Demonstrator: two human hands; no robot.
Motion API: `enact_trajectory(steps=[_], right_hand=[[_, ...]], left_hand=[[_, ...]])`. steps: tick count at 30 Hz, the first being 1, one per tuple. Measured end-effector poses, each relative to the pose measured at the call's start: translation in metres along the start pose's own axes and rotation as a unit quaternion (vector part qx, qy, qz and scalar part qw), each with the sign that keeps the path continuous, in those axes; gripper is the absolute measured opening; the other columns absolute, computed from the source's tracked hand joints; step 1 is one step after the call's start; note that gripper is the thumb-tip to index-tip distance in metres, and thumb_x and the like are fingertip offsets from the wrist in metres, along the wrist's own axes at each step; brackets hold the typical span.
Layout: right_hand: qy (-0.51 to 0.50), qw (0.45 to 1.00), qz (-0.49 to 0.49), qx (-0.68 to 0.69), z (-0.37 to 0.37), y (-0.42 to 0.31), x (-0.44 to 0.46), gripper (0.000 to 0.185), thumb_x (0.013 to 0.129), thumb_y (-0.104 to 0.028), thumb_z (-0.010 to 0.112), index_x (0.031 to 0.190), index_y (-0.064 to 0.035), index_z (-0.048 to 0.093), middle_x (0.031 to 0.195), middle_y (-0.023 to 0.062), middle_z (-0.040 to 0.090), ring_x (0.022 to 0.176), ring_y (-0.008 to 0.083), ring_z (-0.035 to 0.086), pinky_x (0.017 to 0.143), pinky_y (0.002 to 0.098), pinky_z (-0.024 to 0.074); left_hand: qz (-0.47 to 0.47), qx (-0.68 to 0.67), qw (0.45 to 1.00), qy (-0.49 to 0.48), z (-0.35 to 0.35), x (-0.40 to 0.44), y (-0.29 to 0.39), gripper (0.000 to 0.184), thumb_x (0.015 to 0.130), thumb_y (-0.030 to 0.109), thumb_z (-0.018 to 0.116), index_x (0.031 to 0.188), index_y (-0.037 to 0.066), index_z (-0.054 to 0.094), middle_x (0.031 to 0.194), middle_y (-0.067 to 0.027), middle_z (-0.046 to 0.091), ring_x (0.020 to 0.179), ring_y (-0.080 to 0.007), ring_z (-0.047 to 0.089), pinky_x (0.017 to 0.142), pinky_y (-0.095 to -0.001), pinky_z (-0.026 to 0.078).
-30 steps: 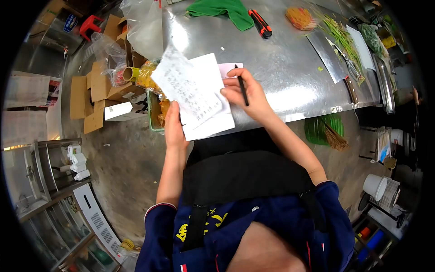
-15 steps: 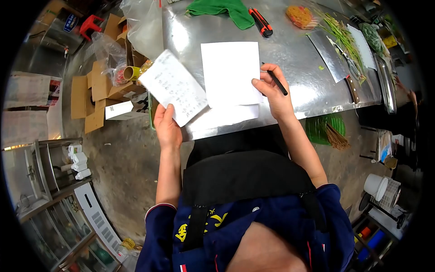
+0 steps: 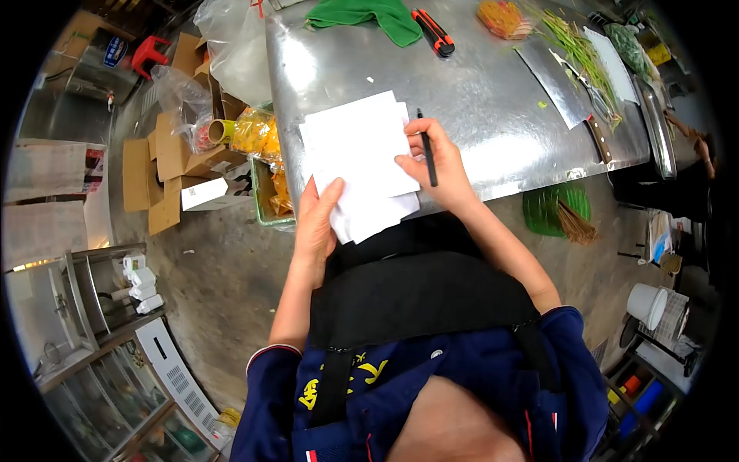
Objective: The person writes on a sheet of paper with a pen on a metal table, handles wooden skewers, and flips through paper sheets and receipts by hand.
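A loose stack of white paper sheets (image 3: 358, 150) is held over the near edge of the metal table, its sheets skewed against each other. My left hand (image 3: 317, 215) grips the stack at its lower left, thumb on top. At the right edge of the papers, my right hand (image 3: 435, 158) pinches the sheets between thumb and fingers. A black pen (image 3: 428, 150) is also tucked in that hand, pointing up and away. No writing shows on the top sheet.
The metal table (image 3: 493, 100) carries a green cloth (image 3: 377, 17), a red-black utility knife (image 3: 433, 32), a cleaver (image 3: 558, 88), scissors (image 3: 593, 92) and green stalks (image 3: 577, 46). Cardboard boxes (image 3: 165, 169) and a green crate (image 3: 265, 192) stand left. A broom (image 3: 576, 222) is below right.
My left hand has brought the handwritten sheet rightward to the blank papers, and its writing is now hidden. My right hand has shifted left and slightly down with the pen.
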State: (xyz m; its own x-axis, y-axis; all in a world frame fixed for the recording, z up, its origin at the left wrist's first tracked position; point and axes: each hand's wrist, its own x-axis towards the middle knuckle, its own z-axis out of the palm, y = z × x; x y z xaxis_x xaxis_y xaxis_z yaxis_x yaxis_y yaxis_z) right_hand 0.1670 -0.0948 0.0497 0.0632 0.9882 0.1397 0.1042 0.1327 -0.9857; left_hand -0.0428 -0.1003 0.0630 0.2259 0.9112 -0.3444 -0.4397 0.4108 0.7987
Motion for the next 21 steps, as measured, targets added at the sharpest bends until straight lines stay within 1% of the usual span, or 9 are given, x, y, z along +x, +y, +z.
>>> enact_trajectory(steps=[3,5,6,7,9,12,15,19,21], right_hand=[[-0.006,1.000,0.000,-0.021,0.011,-0.005,-0.004,0.035,0.080,-0.006,0.071,0.107,-0.0059,0.050,0.090,0.0044,0.062,0.080,0.0111,0.059,0.074,0.0257,0.0489],[0.032,0.999,0.017,0.030,0.003,0.005,0.001,0.033,0.081,-0.010,0.073,0.105,-0.0047,0.051,0.090,0.0062,0.065,0.080,0.0114,0.061,0.072,0.0264,0.0497],[0.073,0.996,-0.037,-0.033,-0.006,0.013,0.006,0.031,0.081,-0.010,0.072,0.104,-0.0036,0.052,0.092,0.0077,0.067,0.079,0.0116,0.061,0.071,0.0269,0.0504],[0.098,0.990,-0.022,-0.099,-0.017,0.016,0.009,0.033,0.081,-0.014,0.073,0.104,-0.0047,0.051,0.089,0.0083,0.068,0.076,0.0155,0.064,0.069,0.0291,0.0510],[0.076,0.965,0.062,-0.244,-0.032,0.010,0.013,0.034,0.081,-0.015,0.072,0.105,-0.0048,0.050,0.082,0.0077,0.067,0.075,0.0175,0.066,0.068,0.0300,0.0509],[0.030,0.914,0.084,-0.396,-0.023,0.012,0.012,0.037,0.078,-0.020,0.075,0.103,-0.0074,0.051,0.072,0.0064,0.065,0.067,0.0219,0.065,0.064,0.0326,0.0494],[0.042,0.909,0.085,-0.407,-0.006,0.011,0.015,0.040,0.075,-0.021,0.076,0.103,-0.0095,0.051,0.069,0.0062,0.063,0.064,0.0253,0.064,0.061,0.0357,0.0479],[0.069,0.957,0.078,-0.272,-0.004,0.013,0.015,0.041,0.073,-0.015,0.076,0.106,-0.0108,0.051,0.073,0.0069,0.060,0.069,0.0239,0.062,0.064,0.0330,0.0472],[0.082,0.970,-0.051,-0.223,-0.014,0.007,0.020,0.041,0.076,-0.011,0.074,0.108,-0.0099,0.050,0.079,0.0058,0.059,0.073,0.0195,0.060,0.067,0.0298,0.0480]], left_hand=[[0.014,0.059,0.998,0.020,-0.005,0.003,-0.012,0.051,0.087,0.008,0.065,0.131,-0.005,0.043,0.124,-0.0147,0.056,0.112,-0.0221,0.055,0.095,-0.0338,0.045],[0.011,-0.008,0.999,0.050,-0.026,0.007,-0.015,0.050,0.084,0.003,0.065,0.129,-0.004,0.045,0.123,-0.0147,0.057,0.112,-0.0234,0.056,0.096,-0.0359,0.046],[0.025,-0.033,0.997,0.064,-0.035,0.007,-0.013,0.049,0.084,0.002,0.065,0.129,-0.004,0.045,0.123,-0.0148,0.057,0.112,-0.0240,0.056,0.096,-0.0367,0.046],[0.037,-0.058,0.994,0.079,-0.045,0.006,-0.009,0.048,0.084,0.001,0.064,0.128,-0.004,0.045,0.122,-0.0150,0.057,0.112,-0.0246,0.057,0.096,-0.0375,0.047],[0.040,-0.090,0.987,0.123,-0.061,0.003,0.001,0.047,0.084,0.000,0.062,0.129,-0.002,0.046,0.123,-0.0140,0.056,0.115,-0.0268,0.055,0.099,-0.0397,0.045],[0.032,-0.153,0.981,0.118,-0.081,0.003,0.005,0.049,0.086,0.003,0.062,0.132,0.000,0.044,0.127,-0.0127,0.053,0.118,-0.0273,0.052,0.102,-0.0419,0.042],[0.022,-0.199,0.974,0.103,-0.080,0.000,0.011,0.050,0.088,0.006,0.061,0.134,0.001,0.042,0.130,-0.0120,0.052,0.120,-0.0274,0.050,0.104,-0.0431,0.040],[0.025,-0.209,0.973,0.089,-0.067,-0.003,0.011,0.049,0.091,0.008,0.058,0.135,0.001,0.040,0.132,-0.0119,0.051,0.123,-0.0281,0.049,0.105,-0.0443,0.038],[0.022,-0.216,0.973,0.081,-0.063,-0.003,0.013,0.048,0.091,0.008,0.057,0.135,0.000,0.040,0.132,-0.0123,0.051,0.122,-0.0287,0.049,0.105,-0.0448,0.039]])
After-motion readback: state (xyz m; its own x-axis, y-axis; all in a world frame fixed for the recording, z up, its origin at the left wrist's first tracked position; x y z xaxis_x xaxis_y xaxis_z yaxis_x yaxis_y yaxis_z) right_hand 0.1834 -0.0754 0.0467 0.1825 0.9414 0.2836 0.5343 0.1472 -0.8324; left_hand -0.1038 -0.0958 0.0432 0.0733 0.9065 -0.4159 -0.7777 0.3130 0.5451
